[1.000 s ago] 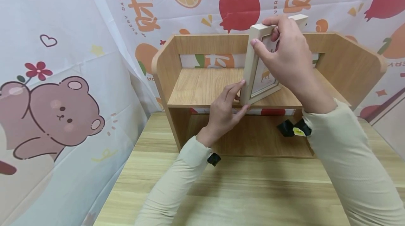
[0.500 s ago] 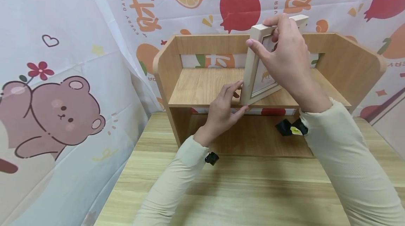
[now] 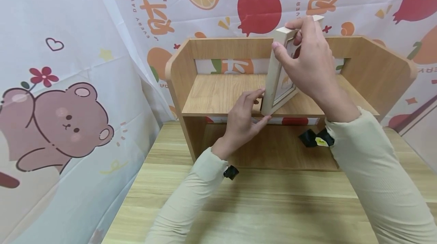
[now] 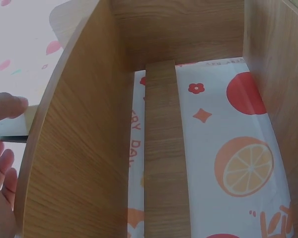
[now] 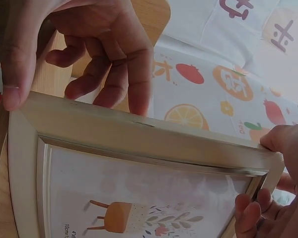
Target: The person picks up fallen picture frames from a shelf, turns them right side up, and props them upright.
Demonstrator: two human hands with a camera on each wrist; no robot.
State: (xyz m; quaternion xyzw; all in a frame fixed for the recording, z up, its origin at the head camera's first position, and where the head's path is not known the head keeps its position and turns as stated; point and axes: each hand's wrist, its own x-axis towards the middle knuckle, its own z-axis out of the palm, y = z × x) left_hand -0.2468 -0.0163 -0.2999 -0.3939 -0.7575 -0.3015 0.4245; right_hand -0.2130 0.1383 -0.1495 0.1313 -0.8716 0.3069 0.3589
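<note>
A cream picture frame [image 3: 269,81] stands upright at an angle on the upper shelf, its lower corner at the shelf's front edge. The right hand [image 3: 312,56] grips its top, with thumb on the near side and fingers over the top edge. Low on the frame's left side, the left hand [image 3: 240,118] holds the corner between thumb and fingers. The right wrist view shows the frame's glazed print [image 5: 124,198] with an orange chair-like drawing, plus both hands on its border. In the left wrist view, part of the left hand [image 4: 2,163] shows at the left edge.
The two-tier wooden desk shelf [image 3: 218,92] has raised side panels and a back rail. It stands on a wood-grain table [image 3: 273,202]. Behind it hangs a fruit-printed cloth [image 3: 201,16]; a bear-printed cloth [image 3: 78,122] is at the left.
The frame has turned slightly, its far top corner shifting left and its near edge a little right. Both hands stay on it.
</note>
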